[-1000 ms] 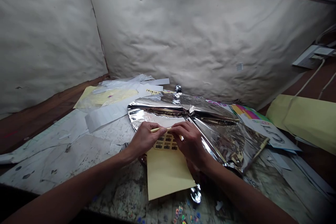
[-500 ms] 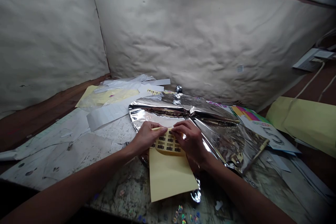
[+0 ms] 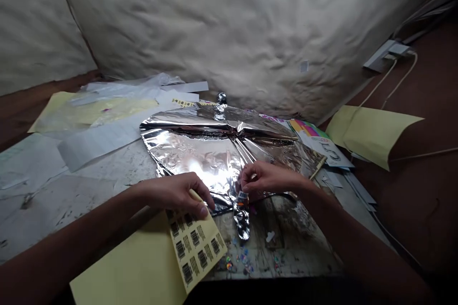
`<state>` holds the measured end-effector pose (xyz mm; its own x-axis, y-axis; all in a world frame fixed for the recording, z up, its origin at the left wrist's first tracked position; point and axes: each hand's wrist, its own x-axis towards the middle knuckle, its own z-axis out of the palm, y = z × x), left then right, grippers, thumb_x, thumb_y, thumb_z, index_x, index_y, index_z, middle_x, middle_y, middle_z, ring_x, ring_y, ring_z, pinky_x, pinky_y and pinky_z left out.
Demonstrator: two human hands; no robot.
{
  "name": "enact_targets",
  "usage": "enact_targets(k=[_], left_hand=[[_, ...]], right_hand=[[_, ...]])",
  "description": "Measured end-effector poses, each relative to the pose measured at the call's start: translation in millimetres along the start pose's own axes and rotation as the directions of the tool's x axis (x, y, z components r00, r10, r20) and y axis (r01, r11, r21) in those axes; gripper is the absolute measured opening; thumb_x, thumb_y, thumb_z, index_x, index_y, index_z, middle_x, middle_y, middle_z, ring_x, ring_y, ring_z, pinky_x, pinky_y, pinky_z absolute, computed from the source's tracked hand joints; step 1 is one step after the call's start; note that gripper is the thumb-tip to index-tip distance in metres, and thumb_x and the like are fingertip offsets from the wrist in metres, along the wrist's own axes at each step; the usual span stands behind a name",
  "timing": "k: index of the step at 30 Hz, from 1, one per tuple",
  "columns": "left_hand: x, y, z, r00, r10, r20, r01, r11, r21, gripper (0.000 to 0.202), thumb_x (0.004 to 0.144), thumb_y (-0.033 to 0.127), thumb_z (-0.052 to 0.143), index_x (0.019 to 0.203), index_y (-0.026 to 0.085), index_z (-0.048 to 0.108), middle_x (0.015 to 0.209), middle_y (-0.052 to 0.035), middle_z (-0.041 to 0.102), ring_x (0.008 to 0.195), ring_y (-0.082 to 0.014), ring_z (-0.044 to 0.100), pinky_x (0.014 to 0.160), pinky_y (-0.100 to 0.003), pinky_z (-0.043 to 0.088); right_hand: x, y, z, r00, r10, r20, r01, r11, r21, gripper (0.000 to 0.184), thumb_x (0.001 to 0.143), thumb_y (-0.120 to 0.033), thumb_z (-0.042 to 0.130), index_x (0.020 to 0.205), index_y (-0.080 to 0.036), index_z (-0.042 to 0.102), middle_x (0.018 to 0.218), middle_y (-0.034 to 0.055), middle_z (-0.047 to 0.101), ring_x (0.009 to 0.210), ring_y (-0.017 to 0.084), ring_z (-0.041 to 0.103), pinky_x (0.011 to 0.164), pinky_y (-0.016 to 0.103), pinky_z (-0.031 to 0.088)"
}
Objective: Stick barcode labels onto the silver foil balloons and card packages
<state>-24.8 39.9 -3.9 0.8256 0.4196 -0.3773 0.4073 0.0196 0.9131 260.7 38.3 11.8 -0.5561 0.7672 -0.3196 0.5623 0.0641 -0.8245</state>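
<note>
**Q:** Sheet (image 3: 125, 267) location?

**A:** Near left, barcode labels (image 3: 195, 245) facing up, beneath the left hand (image 3: 175, 194). Its fingers grip the sheet's edge, apparently to steady it.

**Q:** Right hand (image 3: 268, 177) state?

**A:** Fingers pinched narrow on a small label (image 3: 242, 195), just above the neck (image 3: 242, 221) of a foil balloon (image 3: 200, 152), which lies flat on the table (image 3: 293, 228).
</note>
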Motion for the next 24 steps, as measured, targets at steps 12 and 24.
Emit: enact_targets(k=[12, 24], left_hand=[[5, -6, -2.1, 0.998, -0.018, -0.057, 0.023, 0.997, 0.077, 0.051, 0.071, 0.037, 0.076, 0.12, 0.028, 0.066, 0.124, -0.0029, 0.066, 0.106, -0.0255, 0.064, 0.086, -0.029, 0.05], [2, -3, -0.9, 0.999, -0.037, -0.023, 0.039, 0.998, 0.052, 0.051, 0.07, 0.033, 0.077, 0.12, 0.031, 0.067, 0.114, -0.0017, 0.071, 0.097, -0.0244, 0.068, 0.082, -0.029, 0.053]], right_hand=[[8, -2, 15, 1.0, 0.025, -0.013, -0.028, 0.956, -0.293, 0.009, 0.077, -0.016, 0.063, 0.073, -0.017, 0.07, 0.079, 0.0025, 0.071, 0.068, 0.015, 0.064, 0.058, 0.023, 0.047], [-45, 28, 41, 0.887, -0.46, -0.048, 0.343, 0.723, -0.599, 0.027, 0.091, -0.016, 0.057, 0.112, -0.028, 0.068, 0.117, 0.0068, 0.064, 0.102, 0.02, 0.061, 0.084, 0.034, 0.05]])
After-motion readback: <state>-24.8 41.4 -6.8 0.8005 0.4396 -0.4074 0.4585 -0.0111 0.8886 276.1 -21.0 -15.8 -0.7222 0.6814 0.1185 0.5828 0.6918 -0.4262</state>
